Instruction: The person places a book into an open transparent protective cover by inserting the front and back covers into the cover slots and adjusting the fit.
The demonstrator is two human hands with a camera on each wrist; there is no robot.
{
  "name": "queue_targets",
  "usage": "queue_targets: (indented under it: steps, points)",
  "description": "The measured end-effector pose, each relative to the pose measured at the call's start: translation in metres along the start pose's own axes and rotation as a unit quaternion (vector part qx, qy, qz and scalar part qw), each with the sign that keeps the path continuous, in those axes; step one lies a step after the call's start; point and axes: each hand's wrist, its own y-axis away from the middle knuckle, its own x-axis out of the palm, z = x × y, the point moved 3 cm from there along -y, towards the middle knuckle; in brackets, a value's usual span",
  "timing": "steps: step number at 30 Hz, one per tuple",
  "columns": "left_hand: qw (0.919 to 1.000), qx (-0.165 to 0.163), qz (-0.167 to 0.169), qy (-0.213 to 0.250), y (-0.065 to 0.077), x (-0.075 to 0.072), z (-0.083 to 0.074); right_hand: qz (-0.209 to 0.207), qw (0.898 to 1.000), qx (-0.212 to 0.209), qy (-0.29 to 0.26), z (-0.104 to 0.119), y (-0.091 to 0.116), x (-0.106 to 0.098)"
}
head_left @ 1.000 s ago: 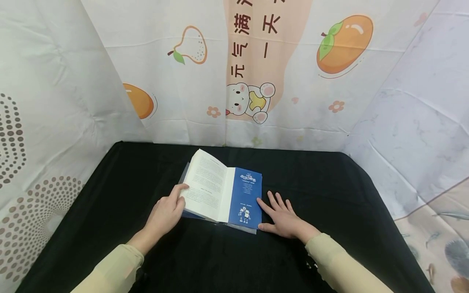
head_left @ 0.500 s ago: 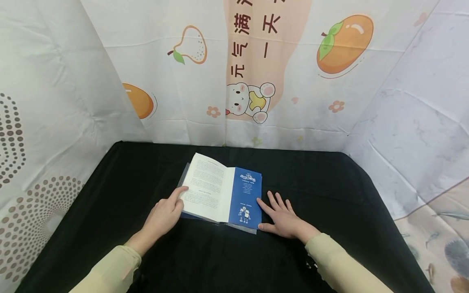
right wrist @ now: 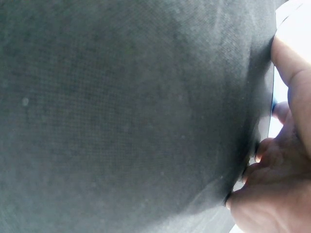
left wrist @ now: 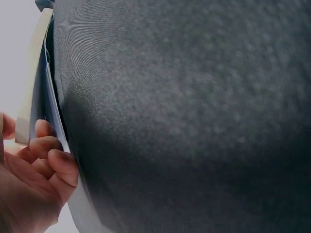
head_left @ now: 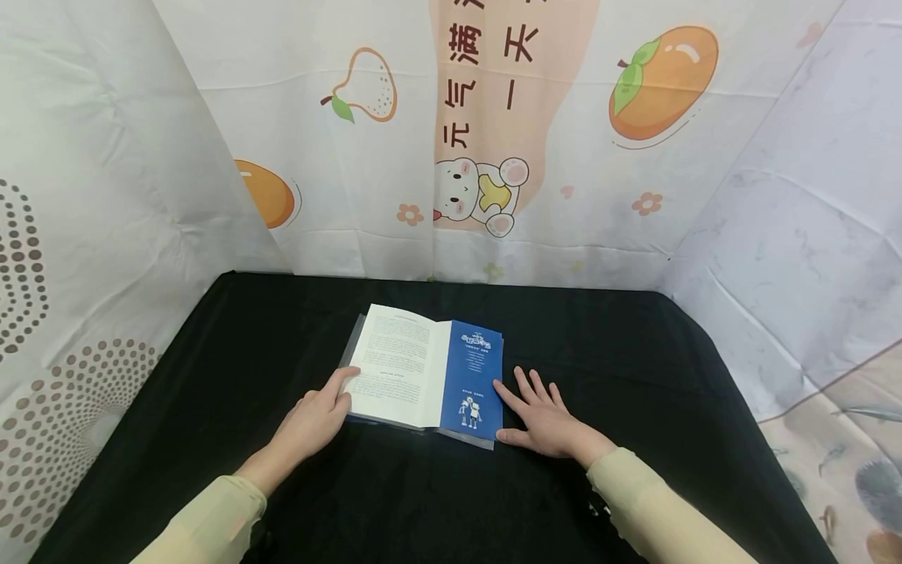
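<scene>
An open book (head_left: pixel 396 364) lies on the black cloth, its printed pages on the left and a blue cover flap (head_left: pixel 474 384) folded out on the right. My left hand (head_left: pixel 313 419) grips the left edge of the page block; the index finger lies on top of the page. In the left wrist view, the other fingers (left wrist: pixel 63 162) curl beside the pages (left wrist: pixel 34 73), against the cover side. With fingers spread, my right hand (head_left: pixel 539 419) rests flat by the flap's right edge, thumb and index fingertip touching it. The right wrist view shows its fingers (right wrist: pixel 294 63) at the cloth.
A black cloth (head_left: pixel 606 352) covers the table. White printed curtains (head_left: pixel 373 180) hang behind it and on both sides. A clear plastic jacket (head_left: pixel 465 439) sticks out below the flap and at the book's left edge.
The page block in my left hand has gone down and leftward, so the pages lie flatter. My left hand has moved slightly down and left. The right hand has stayed in place.
</scene>
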Motion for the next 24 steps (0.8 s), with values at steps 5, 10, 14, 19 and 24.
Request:
queue_targets:
  steps: [5,10,14,19,24]
  points:
    - [0.9999,-0.005,0.015,-0.003,0.0004,0.0021,0.001,0.001,1.0,0.001,-0.002,-0.0006,-0.0001,0.0001]
    - [0.999,-0.017,0.039,-0.011,-0.0009,0.0046,0.0011,0.002,1.0,0.0,-0.002,-0.0018,-0.0004,0.0004]
    - [0.998,-0.023,0.057,-0.016,-0.0018,0.0061,0.0002,0.001,1.0,0.0,-0.001,-0.0015,-0.0004,0.0002]
    - [0.9968,-0.028,0.073,-0.017,-0.0003,0.0066,-0.0029,0.005,1.0,-0.001,-0.005,-0.0015,0.0,0.0004]
    - [0.9955,-0.031,0.088,-0.021,0.0021,0.007,-0.0059,0.003,1.0,-0.007,-0.013,-0.005,-0.0011,0.0027]
